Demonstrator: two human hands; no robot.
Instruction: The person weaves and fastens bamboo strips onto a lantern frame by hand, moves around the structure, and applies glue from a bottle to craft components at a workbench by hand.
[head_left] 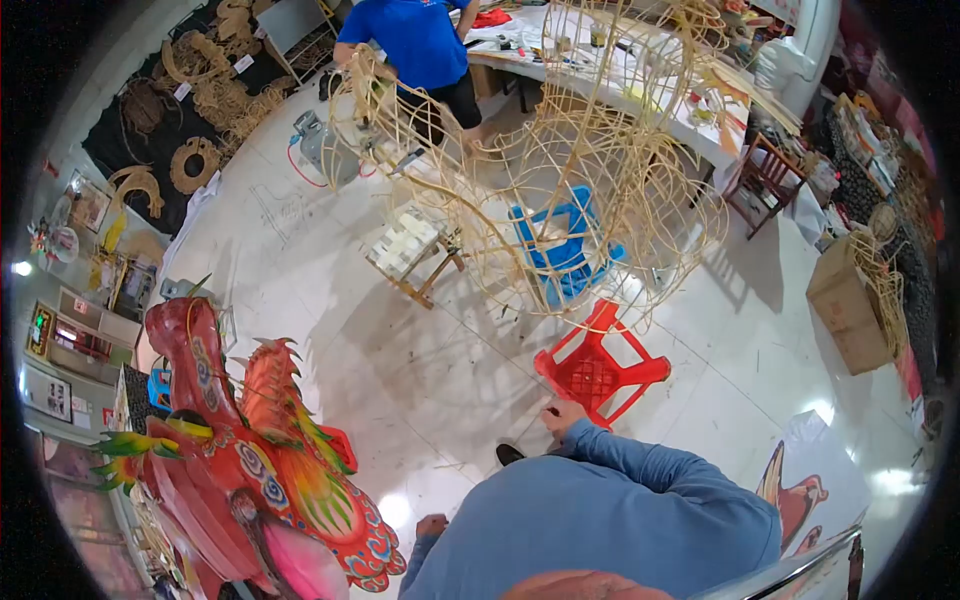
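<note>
My right hand (pixel 566 416) is held in front of my body with its fingers curled in. Whatever may be inside it is too small to make out. In the view it borders a red plastic stool (pixel 612 372); I cannot tell that they touch. Low at my side, my left hand (pixel 432 524) shows as a small loose fist with nothing visible in it. To its left stands a large painted red dragon head (pixel 215 430) with green and yellow fins. Ahead is a big open frame of bent bamboo strips (pixel 625 160), partly over a blue plastic stool (pixel 566 245).
A person in a blue shirt (pixel 415 45) stands beside the frame's far left end. Near them are a gas cylinder (pixel 325 148) and a small wooden bench (pixel 408 243). A cluttered worktable (pixel 715 145), a wooden chair (pixel 765 180) and a cardboard box (pixel 850 305) lie to the right.
</note>
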